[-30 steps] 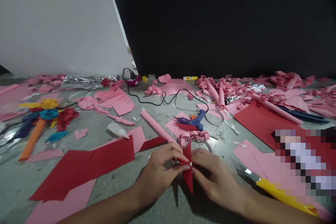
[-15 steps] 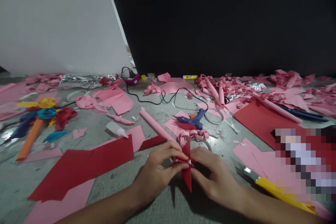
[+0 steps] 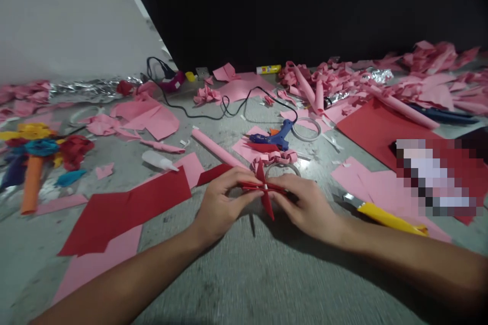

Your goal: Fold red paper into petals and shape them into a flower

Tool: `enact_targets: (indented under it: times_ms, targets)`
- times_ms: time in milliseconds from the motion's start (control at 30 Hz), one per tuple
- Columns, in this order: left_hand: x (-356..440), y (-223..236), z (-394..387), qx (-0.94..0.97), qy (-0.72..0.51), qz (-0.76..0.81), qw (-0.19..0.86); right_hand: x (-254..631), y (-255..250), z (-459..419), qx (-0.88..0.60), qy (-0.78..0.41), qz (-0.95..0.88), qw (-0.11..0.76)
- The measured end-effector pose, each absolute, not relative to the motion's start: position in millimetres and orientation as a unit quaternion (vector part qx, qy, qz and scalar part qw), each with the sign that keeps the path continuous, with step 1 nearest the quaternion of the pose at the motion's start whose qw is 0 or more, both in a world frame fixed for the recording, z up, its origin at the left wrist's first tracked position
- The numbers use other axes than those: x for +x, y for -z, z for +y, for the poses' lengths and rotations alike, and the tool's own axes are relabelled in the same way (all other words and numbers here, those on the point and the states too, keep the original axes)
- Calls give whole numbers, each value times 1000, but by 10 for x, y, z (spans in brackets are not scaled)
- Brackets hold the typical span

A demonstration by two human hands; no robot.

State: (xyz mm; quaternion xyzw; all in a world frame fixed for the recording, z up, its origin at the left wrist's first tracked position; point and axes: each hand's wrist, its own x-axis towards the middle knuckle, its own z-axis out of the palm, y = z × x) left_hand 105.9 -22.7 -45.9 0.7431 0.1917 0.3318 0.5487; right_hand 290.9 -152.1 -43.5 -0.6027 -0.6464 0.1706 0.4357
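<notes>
Between my hands is a folded red paper piece with pointed blades, a small white spot at its middle. My left hand pinches its left side between thumb and fingers. On the opposite side, my right hand has thumb and fingers closed on the paper. Just beyond lie a curled pink paper chain and a blue glue gun. To the left of my hands rests a large cut sheet of red paper, with a white glue bottle behind it.
A yellow utility knife lies right of my right hand, beside pink paper. The glue gun's black cord snakes across the table. Pink scraps heap along the black panel. An orange-stemmed paper flower sits far left.
The view has tilted down, so everything sits higher in the picture. The red paper piece has turned slightly in my hands, and its side folds now show between both hands' fingers.
</notes>
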Motion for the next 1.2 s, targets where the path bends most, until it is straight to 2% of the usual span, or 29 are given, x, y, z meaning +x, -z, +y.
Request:
enact_targets:
  times_ms: [567, 967, 1200]
  targets:
    - [1053, 429, -206, 700, -346, 225, 583, 2897, 348, -1532, -626, -209, -582, 475]
    - [1044, 458, -247, 742, -405, 212, 490, 2894, 380, -1526, -630, -182, -568, 498]
    - [1043, 454, -234, 739, -392, 219, 503, 2891, 347, -1516, -621, -192, -567, 507]
